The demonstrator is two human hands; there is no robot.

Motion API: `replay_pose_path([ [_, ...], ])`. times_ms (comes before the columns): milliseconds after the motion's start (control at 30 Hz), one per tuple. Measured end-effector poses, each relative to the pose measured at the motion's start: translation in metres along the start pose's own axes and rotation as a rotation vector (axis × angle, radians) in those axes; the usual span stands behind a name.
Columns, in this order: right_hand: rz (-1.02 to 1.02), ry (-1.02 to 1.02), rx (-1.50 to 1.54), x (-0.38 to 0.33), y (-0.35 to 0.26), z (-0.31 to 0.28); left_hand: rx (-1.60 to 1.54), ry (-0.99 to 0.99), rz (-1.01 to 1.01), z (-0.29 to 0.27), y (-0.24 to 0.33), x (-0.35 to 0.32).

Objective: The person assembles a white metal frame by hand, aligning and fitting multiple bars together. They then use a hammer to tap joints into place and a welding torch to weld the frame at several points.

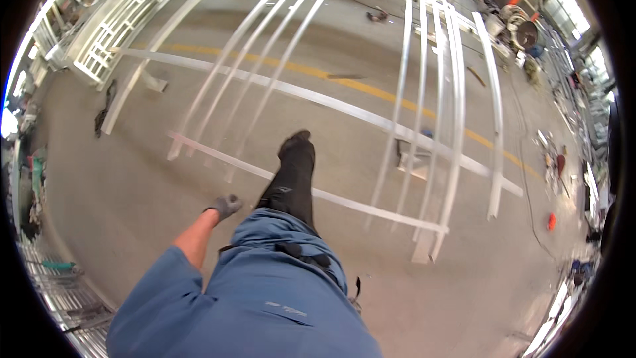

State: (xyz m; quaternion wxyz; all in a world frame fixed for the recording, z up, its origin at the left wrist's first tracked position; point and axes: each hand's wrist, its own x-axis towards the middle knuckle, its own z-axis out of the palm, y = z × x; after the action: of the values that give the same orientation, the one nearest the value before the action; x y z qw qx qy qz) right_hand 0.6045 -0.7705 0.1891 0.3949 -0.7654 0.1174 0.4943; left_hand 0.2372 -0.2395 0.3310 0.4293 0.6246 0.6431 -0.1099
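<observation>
A leg (pixel 285 189) reaches past the near bar (pixel 371 209), where low steps could trip; left hand's (pixel 227 206) grip unclear to me, right hand unseen

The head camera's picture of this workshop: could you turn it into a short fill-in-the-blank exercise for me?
1. The person's left hand wears a grey ____.
2. Of two crosswise bars, the longer bar and the shorter bar, that hand is nearer the ____ one.
3. The stripe along the floor is coloured ____.
4. The person's shirt is coloured ____.

Missing words: glove; shorter; yellow; blue.
</observation>
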Motion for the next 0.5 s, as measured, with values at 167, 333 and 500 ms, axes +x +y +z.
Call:
replay_pose_path([
  [167, 0.204, 0.006, 0.063, 0.052, -0.084, 0.098, 0.158, -0.083, 0.085, -0.035, 0.006, 0.158],
  [333, 0.136, -0.048, -0.072, 0.06, -0.247, 0.205, 0.134, -0.357, 0.009, -0.115, 0.118, 0.27],
  [500, -0.023, -0.139, -0.142, 0.051, -0.419, 0.246, -0.173, -0.092, 0.019, -0.18, 0.129, 0.37],
])
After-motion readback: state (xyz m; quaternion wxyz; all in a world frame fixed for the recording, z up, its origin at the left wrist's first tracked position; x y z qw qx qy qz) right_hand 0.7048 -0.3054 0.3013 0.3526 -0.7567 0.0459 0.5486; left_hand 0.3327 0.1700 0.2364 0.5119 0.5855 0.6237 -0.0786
